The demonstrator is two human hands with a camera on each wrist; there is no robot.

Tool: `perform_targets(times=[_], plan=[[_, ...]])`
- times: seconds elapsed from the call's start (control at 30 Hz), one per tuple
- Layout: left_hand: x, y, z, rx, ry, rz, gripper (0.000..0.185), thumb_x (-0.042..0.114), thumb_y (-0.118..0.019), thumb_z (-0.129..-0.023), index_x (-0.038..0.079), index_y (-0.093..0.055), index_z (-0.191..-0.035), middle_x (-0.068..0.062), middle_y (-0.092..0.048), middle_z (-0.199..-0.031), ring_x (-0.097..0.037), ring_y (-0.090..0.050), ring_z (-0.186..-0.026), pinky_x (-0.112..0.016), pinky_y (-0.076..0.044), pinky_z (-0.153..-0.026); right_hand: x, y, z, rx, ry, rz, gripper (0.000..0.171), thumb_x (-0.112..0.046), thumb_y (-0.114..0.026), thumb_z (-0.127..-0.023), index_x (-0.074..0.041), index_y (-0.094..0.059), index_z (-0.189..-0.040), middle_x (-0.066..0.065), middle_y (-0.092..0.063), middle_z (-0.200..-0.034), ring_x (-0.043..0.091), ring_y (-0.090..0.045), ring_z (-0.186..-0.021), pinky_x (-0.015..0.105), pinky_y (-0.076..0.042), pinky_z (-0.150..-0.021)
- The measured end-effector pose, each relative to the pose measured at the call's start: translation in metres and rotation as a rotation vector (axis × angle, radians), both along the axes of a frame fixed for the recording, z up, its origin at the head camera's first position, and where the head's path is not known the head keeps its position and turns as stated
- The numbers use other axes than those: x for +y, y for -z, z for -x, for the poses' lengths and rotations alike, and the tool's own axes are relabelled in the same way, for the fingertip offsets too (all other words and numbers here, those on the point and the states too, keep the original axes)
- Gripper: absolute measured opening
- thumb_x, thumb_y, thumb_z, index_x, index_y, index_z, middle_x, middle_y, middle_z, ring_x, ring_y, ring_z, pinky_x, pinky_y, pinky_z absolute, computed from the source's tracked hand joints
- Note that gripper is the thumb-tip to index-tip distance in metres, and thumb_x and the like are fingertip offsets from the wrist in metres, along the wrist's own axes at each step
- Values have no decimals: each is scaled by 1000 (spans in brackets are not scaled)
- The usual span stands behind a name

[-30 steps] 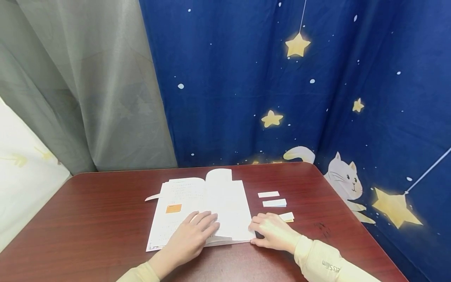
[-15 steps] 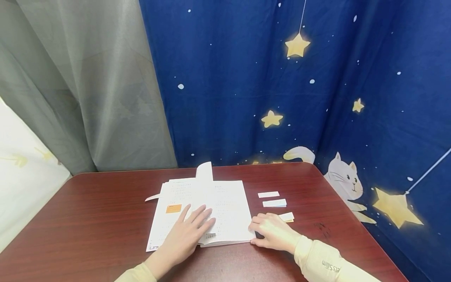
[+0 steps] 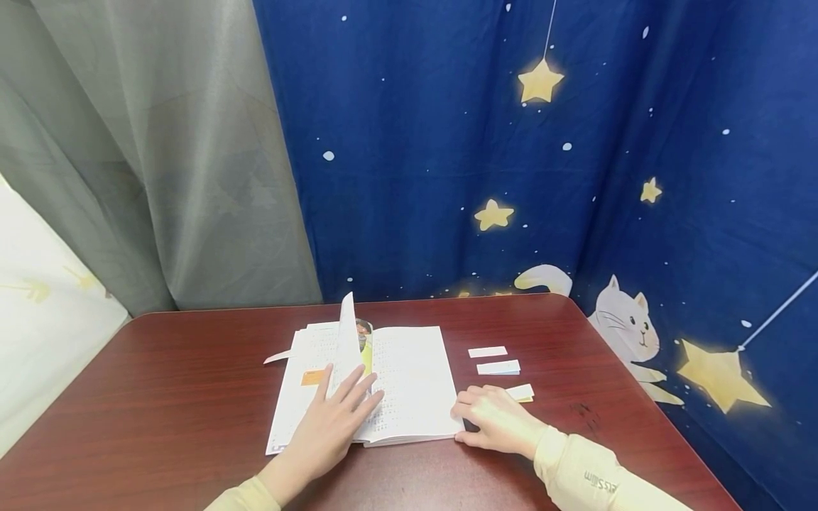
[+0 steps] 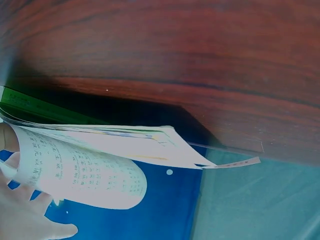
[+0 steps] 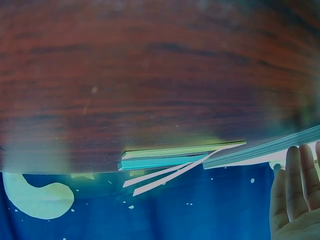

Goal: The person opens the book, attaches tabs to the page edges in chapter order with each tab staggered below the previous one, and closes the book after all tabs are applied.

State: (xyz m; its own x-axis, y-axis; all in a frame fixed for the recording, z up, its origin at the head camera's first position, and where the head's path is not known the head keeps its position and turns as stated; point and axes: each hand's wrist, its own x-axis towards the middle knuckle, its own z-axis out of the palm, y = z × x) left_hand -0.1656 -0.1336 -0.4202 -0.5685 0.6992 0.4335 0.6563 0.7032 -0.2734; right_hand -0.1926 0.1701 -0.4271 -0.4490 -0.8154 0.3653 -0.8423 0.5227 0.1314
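An open book [image 3: 409, 369] lies on the dark red table [image 3: 160, 397]. My left hand [image 3: 335, 415] rests flat on it with fingers spread, touching a page [image 3: 348, 337] that stands upright near the spine. An orange sticky note [image 3: 311, 377] shows on the left-hand page. In the left wrist view the lifted page [image 4: 85, 172] curls over my fingers [image 4: 25, 220]. My right hand [image 3: 492, 419] rests against the book's lower right corner and holds nothing. In the right wrist view its straight fingers [image 5: 295, 195] lie by the book's page edges [image 5: 265, 150].
Three small paper strips or note pads lie right of the book: one [image 3: 487, 351] farthest, one [image 3: 498, 367] in the middle, one [image 3: 520, 392] just beyond my right hand. A strip [image 3: 276, 357] sticks out left of the book. Curtains hang behind the table.
The lifted page has swung from over the right side to upright near the spine, uncovering a printed page with a small picture. My left hand slid slightly left. The right hand stayed still.
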Motion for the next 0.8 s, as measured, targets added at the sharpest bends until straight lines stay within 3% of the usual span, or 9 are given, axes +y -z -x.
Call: perform_targets(times=[0.3,0.43,0.53,0.67,0.8], plan=[[-6,-1,-1,12,-38,3,51,3,-64,-59,10,-56,-109,-13,-46,-122,-31,-28,-124,-61,-7,-93,0,-2,-1,-16,6,-5,22,-37,-69,-69,-20,-60,-79,-11,-48,-74,7,-46,-64,22,-38,-53],[-7,1,-1,46,-23,-16,34,4,-60,-60,9,-57,-93,-13,-51,-109,-33,-38,-117,-61,-11,-93,0,-2,-2,-18,6,-4,22,-37,-69,-69,-19,-60,-79,-12,-48,-74,7,-46,-64,22,-37,-53],[-6,1,-3,30,-16,-34,27,7,-62,-59,10,-56,-86,-10,-53,-98,-31,-48,-104,-60,-19,-91,1,-3,-2,-16,2,-3,22,-37,-69,-69,-19,-61,-79,-11,-48,-74,7,-46,-64,22,-37,-53],[-1,3,-6,-4,-16,-50,21,15,-63,-64,12,-57,-84,-3,-54,-88,-23,-55,-83,-48,-38,-78,1,-3,-3,-17,-1,0,22,-37,-69,-69,-19,-61,-79,-11,-47,-73,7,-45,-64,22,-38,-53],[5,4,-8,-21,-16,-73,14,23,-58,-73,15,-58,-84,1,-53,-85,-17,-53,-74,-35,-43,-60,2,-3,-3,-13,-10,8,22,-37,-70,-69,-19,-60,-78,-11,-47,-73,7,-45,-63,22,-38,-53]])
